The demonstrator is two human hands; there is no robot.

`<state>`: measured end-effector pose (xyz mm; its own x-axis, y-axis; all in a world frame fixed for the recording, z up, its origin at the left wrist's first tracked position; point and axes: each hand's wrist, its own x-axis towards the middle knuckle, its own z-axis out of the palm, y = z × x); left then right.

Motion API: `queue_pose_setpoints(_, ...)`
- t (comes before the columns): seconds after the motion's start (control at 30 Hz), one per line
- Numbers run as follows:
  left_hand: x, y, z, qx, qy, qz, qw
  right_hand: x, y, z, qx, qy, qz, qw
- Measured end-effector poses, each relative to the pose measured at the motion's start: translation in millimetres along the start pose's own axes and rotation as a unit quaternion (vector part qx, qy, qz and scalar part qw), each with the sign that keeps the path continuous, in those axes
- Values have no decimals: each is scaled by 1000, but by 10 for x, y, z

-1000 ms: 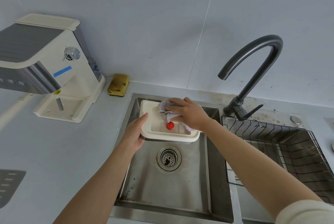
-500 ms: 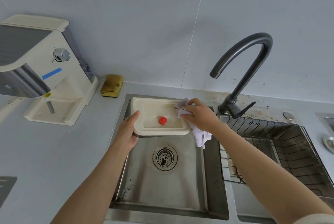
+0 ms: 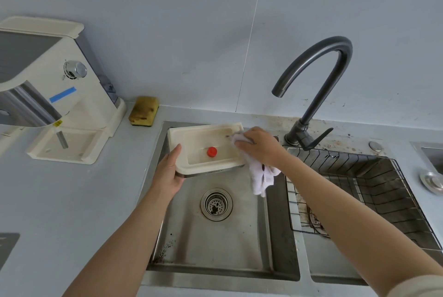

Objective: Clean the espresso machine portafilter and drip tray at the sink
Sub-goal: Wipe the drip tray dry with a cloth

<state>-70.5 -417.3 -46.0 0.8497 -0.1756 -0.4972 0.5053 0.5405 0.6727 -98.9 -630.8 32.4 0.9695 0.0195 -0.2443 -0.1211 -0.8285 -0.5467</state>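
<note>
A cream drip tray (image 3: 191, 137) with a red float (image 3: 212, 151) inside is held over the back of the steel sink (image 3: 215, 244). My left hand (image 3: 167, 172) grips the tray's near left corner. My right hand (image 3: 257, 145) presses a white cloth (image 3: 261, 177) against the tray's right end; the cloth's loose end hangs down over the sink. The espresso machine (image 3: 60, 90) stands on the counter at the left, its base empty of the tray. No portafilter is in view.
A dark curved faucet (image 3: 318, 81) rises behind the sink's right corner. A wire dish rack (image 3: 359, 189) fills the right basin. A yellow sponge (image 3: 143, 114) lies by the wall. The drain strainer (image 3: 216, 204) sits mid-basin. A metal plug (image 3: 431, 181) lies at far right.
My right hand slid the cloth from the tray's middle to its right end, uncovering the red float. The tray and my left hand stay over the sink; the view shifted slightly.
</note>
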Motion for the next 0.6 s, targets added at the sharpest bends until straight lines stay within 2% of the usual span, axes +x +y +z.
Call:
queue_pose_setpoints(0.13, -21, -26, 110, 21, -34, 0, 999, 139, -125, 63, 23, 43, 14, 999)
queue_pose_setpoints(0.33, -19, -80, 185, 51, -32, 3, 998, 186, -294, 290, -100, 50, 45, 993)
queue_pose_setpoints(0.43, -7, -62, 166, 62, -40, 3, 997, 218, -356, 350, -55, 63, 48, 995)
queue_pose_setpoints(0.6, 19, 13, 139, 83, -41, 10, 996, 234, -398, 396, -70, 28, -14, 997)
